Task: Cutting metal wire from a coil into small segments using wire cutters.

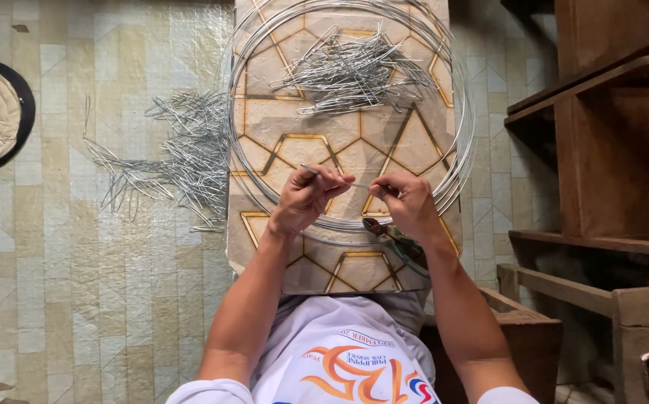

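2 hands: left hand (pixel 306 196) and right hand (pixel 407 203) both pinched shut on 1 short wire piece (pixel 356 185).
Wire piece: thin, light, springy; likely best held near each end.
Coil: wire coil (pixel 455 161) lies on the bench (pixel 294 258).

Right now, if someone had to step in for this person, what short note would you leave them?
Left hand and right hand pinch the two ends of one short wire piece between them, above the board.
Big wire coil lies on the board; pliers rest under the right wrist.
Done: a pile of bent pieces inside the coil, a second pile on the floor to the left.
Left: the piece in hand; most of the coil remains.
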